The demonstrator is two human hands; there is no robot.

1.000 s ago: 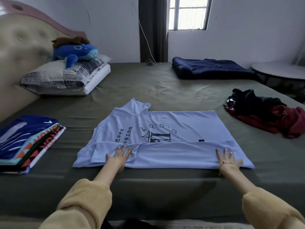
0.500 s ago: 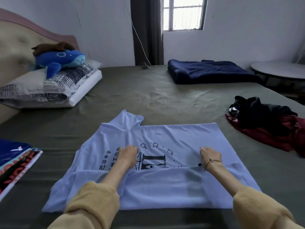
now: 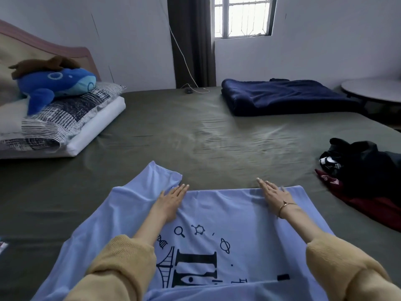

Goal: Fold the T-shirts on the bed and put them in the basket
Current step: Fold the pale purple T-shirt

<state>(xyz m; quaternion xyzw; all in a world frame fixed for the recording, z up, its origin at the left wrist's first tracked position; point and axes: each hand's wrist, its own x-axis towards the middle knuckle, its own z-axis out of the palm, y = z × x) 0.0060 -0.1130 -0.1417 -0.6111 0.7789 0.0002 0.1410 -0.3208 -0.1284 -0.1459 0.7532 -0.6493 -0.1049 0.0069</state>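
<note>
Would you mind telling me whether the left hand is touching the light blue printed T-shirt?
Touching. The head view shows the left hand lying flat, fingers straight, on the light blue printed T-shirt near its far edge.

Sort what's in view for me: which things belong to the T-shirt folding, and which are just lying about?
Job: light blue T-shirt under the flat left hand and right hand; black and red clothes pile, probably next.

Lying about: whale plush, pillows, navy blanket, round table.
</note>
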